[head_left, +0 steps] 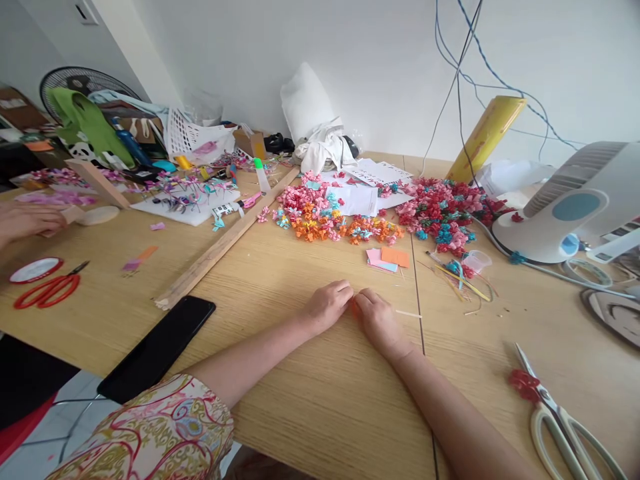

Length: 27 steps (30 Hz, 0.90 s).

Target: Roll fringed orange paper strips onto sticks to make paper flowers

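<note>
My left hand (330, 307) and my right hand (377, 320) meet over the table, fingers pinched together. A small orange paper piece (355, 307) shows between the fingertips, mostly hidden by them. Just right of my right hand a thin pale strip (410, 314) lies on the wood; whether the hand touches it I cannot tell. Beyond the hands are an orange paper slip (395, 257) and a pink paper slip (373, 257), overlapping a light blue one. Farther back lie heaps of folded paper flowers (313, 217) in pink, orange, red and blue.
A wooden bar (225, 243) and black phone (160, 347) lie left; white-handled scissors (550, 407) lie at the right front. A white appliance (560, 207) and yellow tube (485, 139) stand right. Another person's hand (30, 220) is at far left, near red scissors (50, 290).
</note>
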Each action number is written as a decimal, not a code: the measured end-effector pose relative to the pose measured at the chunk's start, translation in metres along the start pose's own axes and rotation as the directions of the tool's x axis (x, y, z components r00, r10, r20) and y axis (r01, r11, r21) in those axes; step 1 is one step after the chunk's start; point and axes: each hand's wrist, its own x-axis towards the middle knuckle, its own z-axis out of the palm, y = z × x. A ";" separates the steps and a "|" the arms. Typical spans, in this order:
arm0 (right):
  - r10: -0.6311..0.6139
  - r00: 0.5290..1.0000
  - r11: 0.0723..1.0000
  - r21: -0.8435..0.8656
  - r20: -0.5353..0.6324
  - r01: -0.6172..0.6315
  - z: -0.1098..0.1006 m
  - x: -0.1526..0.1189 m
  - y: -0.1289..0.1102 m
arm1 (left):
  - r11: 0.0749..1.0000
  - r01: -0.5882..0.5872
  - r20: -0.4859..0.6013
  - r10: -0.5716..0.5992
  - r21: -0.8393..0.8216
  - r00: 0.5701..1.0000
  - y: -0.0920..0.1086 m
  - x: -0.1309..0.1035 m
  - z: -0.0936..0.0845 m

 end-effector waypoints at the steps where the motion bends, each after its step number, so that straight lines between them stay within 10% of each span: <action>1: -0.005 1.000 1.000 -0.007 0.003 0.005 0.000 0.000 0.000 | 1.000 -0.002 0.002 0.002 0.001 1.000 0.000 0.000 0.000; 27: 0.120 0.992 0.985 -0.122 -0.039 -0.124 -0.008 0.002 0.013 | 0.995 -0.034 -0.036 0.030 -0.097 0.999 -0.007 0.002 -0.002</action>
